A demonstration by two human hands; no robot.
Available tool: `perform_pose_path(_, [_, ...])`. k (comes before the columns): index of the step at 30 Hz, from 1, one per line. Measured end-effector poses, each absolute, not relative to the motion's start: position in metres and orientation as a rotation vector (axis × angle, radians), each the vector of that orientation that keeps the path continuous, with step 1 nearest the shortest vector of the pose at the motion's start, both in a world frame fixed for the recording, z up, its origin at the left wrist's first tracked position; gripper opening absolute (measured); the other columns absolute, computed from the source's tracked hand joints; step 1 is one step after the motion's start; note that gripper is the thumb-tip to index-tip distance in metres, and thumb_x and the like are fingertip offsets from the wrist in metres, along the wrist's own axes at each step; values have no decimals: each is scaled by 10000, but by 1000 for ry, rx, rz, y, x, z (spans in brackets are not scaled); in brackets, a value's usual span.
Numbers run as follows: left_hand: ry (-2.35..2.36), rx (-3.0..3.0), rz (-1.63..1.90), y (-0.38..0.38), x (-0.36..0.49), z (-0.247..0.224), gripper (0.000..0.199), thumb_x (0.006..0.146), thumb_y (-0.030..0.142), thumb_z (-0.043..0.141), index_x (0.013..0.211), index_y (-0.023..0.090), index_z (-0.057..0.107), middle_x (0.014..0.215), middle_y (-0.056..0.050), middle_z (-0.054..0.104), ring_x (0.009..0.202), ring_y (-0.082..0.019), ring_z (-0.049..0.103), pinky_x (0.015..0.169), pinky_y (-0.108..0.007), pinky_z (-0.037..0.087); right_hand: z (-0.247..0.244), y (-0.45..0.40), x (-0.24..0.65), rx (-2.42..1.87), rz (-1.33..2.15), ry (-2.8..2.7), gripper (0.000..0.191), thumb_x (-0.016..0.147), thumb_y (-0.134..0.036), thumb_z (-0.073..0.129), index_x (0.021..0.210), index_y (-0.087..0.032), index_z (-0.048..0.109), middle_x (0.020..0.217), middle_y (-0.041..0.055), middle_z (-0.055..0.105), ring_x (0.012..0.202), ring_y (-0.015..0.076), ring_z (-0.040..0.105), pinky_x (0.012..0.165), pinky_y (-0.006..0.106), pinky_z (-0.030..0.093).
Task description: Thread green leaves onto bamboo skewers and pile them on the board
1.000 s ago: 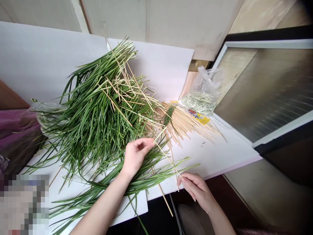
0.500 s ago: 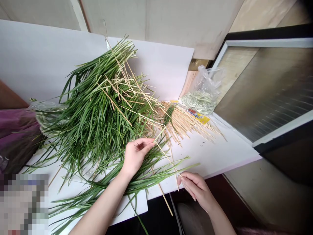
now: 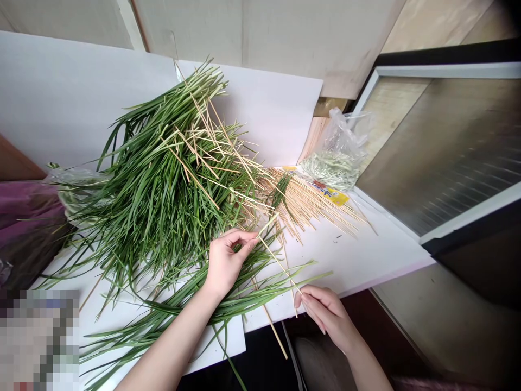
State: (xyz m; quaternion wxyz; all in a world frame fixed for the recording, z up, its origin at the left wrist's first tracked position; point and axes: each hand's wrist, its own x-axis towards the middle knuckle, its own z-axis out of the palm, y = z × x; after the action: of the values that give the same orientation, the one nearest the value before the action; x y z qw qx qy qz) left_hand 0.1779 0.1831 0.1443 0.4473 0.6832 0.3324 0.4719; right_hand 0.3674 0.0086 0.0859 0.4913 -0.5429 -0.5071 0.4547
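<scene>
While pinching the upper end of a thin stick [image 3: 280,264] in the left hand [image 3: 224,260], at about half past six from the centre of the view, holds its lower end in the right hand [image 3: 325,312] at five o'clock. Has the left thumb and forefinger closed on both the stick and a short pale green stem [image 3: 268,224], pointing towards one o'clock past the fingertips. On the right, grips with thumb and fingertips, with the other fingers loosely bent together. Cannot tell how far under the left fingers to trace the stem.

Look beneath the held stick for a second stick [image 3: 286,258], crossing it, and to six o'clock for a thicker stick [image 3: 275,331] reaching over the edge of a white table [image 3: 378,263]. Note loose long green leaves [image 3: 240,307] under the left forearm, at half past six. Find a large heap of greens [image 3: 163,190] at nine o'clock, with scattered sticks [image 3: 207,136] on top towards eleven. See a fan of sticks [image 3: 309,205] at three o'clock, with a small green bundle [image 3: 280,191] across it, beside yellow packaging [image 3: 338,199]. Find a clear bag [image 3: 336,163], partly filled with pale green pieces, at two.
</scene>
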Motion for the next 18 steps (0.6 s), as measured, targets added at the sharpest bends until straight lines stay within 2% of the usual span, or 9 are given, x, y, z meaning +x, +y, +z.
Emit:
perform_pose_path(3, [820,1652,1143,182,179,144,158,780,328,777,827,178,798,885,-72,779,825,-209,706,799,-327,547,85,9,367,-1317,1095,-1230,442,1052,-499,485,840,-160,673,445,-102,305,377,91,265,442,252,188])
perform_pose_path(9, [758,1475,1033,183,181,143,282,764,353,795,952,145,762,855,-70,768,776,-179,698,775,-287,553,83,8,367,-1291,1112,-1216,411,1057,-467,484,855,-161,668,450,-105,305,380,90,250,437,254,182])
perform_pose_path(14, [824,1703,954,185,178,142,265,874,408,693,856,150,748,776,-41,737,686,-156,643,666,-258,494,83,8,367,-1279,1097,-1208,391,1060,-445,479,861,-166,667,456,-105,308,381,92,255,442,255,192])
perform_pose_path(18, [794,1997,995,181,176,144,221,936,339,642,837,162,731,814,-33,738,721,-157,641,692,-258,476,82,9,367,-1282,1093,-1219,397,1063,-446,468,859,-167,662,446,-107,307,376,95,248,443,258,189])
